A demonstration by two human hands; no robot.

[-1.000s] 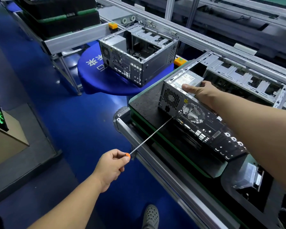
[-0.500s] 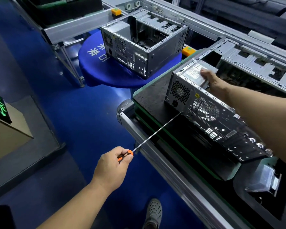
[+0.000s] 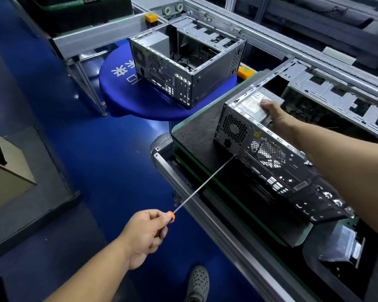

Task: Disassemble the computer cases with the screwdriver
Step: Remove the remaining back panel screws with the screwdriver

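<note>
An open metal computer case [image 3: 277, 162] lies on a black green-edged pallet [image 3: 196, 131] at the right, its rear panel facing me. My right hand [image 3: 275, 114] reaches over the rear edge and grips the grey power supply [image 3: 252, 101] at the case's top left corner. My left hand [image 3: 146, 234] holds a long screwdriver [image 3: 203, 184] by its orange handle. The thin shaft slants up to the right, and its tip touches the rear panel just below the power-supply fan grille. A second open case [image 3: 183, 68] stands on a blue round table [image 3: 127, 99] farther back.
A grey conveyor rail [image 3: 205, 216] runs diagonally below the pallet. A loose metal part [image 3: 345, 245] lies in a dark tray at lower right. A third case frame [image 3: 336, 88] sits behind. A cardboard box [image 3: 2, 171] stands at the left on the blue floor. My shoe [image 3: 198, 282] shows below.
My right hand slid from the case's rear edge further in onto the power supply. The screwdriver tip stays on the rear panel, and the view has shifted slightly.
</note>
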